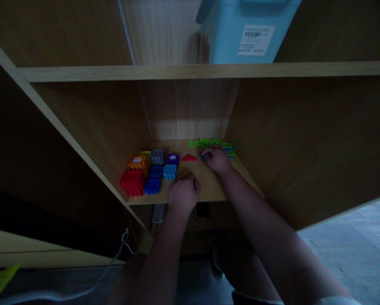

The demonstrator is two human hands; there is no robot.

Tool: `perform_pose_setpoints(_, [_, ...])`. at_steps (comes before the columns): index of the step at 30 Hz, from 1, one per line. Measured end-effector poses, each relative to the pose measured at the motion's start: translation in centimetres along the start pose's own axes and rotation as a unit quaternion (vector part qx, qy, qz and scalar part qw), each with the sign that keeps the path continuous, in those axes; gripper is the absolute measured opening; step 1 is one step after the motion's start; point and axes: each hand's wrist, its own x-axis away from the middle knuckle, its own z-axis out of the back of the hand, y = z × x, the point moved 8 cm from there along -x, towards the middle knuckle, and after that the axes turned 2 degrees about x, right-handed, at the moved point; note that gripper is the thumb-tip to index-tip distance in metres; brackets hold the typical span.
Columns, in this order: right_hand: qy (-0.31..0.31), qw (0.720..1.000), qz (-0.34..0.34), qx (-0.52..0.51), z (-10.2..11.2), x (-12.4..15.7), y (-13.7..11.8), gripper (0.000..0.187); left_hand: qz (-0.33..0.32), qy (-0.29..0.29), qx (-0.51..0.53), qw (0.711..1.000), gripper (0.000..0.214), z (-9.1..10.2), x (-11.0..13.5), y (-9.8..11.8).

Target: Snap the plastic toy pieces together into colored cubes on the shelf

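Note:
My right hand (216,159) reaches to the right rear of the cabinet shelf. Its fingers are pinched at a small blue plastic piece (202,156). Right behind it lie bright green toothed pieces (205,142), with more blue pieces (229,151) beside them. A red triangular piece (189,158) lies flat to the left of that hand. Near the shelf's front, my left hand (184,191) is curled closed; whatever may be inside is hidden. Left of it stand stacks of interlocking pieces: red (133,183), orange (138,163), grey (157,156), purple (172,159), light blue (170,171) and dark blue (152,185).
Wooden side walls enclose the shelf (205,192). Above, an upper board (190,72) carries a light blue bin (228,34) with a label. A power strip (158,214) sits below, and a white cable (109,264) runs at lower left.

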Motion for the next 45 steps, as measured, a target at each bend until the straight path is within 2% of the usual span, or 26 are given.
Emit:
perform_pose_setpoints(4, [0.022, 0.995, -0.089, 0.047, 0.9, 0.1, 2.5, 0.031, 0.002, 0.003, -0.009, 1.000, 0.024, 0.1, 0.1, 0.0])
perform_pose_setpoints(8, [0.002, 0.991, -0.113, 0.071, 0.5, 0.3, 3.1, 0.033, -0.003, 0.003, -0.009, 1.000, 0.024, 0.2, 0.2, 0.1])
perform_pose_setpoints(14, [-0.056, 0.993, -0.081, 0.070, -0.7, 0.2, 2.6, 0.025, 0.002, -0.003, -0.009, 1.000, 0.025, 0.1, 0.1, 0.1])
perform_pose_setpoints(18, [-0.063, 0.993, -0.079, 0.062, -0.4, 0.2, 2.9, 0.026, 0.003, -0.001, -0.012, 1.000, 0.026, 0.1, 0.1, 0.0])
perform_pose_setpoints(24, [-0.082, 0.997, -0.003, -0.007, -0.8, -0.1, 1.5, 0.029, 0.003, -0.004, -0.014, 1.000, 0.025, 0.1, 0.1, 0.0])
perform_pose_setpoints(29, [-0.096, 0.994, 0.027, -0.033, -1.3, -0.1, 0.8, 0.030, 0.002, -0.004, -0.006, 1.000, 0.026, -0.1, 0.0, -0.1])
perform_pose_setpoints(32, [-0.076, 0.996, 0.023, -0.028, -0.8, -0.2, 0.9, 0.035, -0.023, 0.006, 0.021, 1.000, 0.024, 0.1, 0.1, 0.2])
perform_pose_setpoints(36, [-0.039, 0.999, -0.020, 0.020, 0.0, -0.2, 1.7, 0.038, -0.110, 0.025, 0.065, 0.991, 0.021, 0.6, 0.4, 1.3])
perform_pose_setpoints(39, [-0.045, 0.996, -0.052, 0.058, 0.1, 0.1, 2.0, 0.032, -0.166, 0.031, 0.082, 0.982, 0.034, 0.7, 0.8, 2.0])
perform_pose_setpoints(41, [-0.050, 0.994, -0.067, 0.075, 0.1, 0.2, 1.9, 0.026, -0.177, 0.025, 0.083, 0.980, 0.042, 0.5, 0.9, 2.0])
perform_pose_setpoints(45, [-0.061, 0.993, -0.073, 0.075, 0.1, 0.0, 1.7, 0.031, -0.165, 0.009, 0.066, 0.984, 0.049, -0.3, 0.8, 1.8])
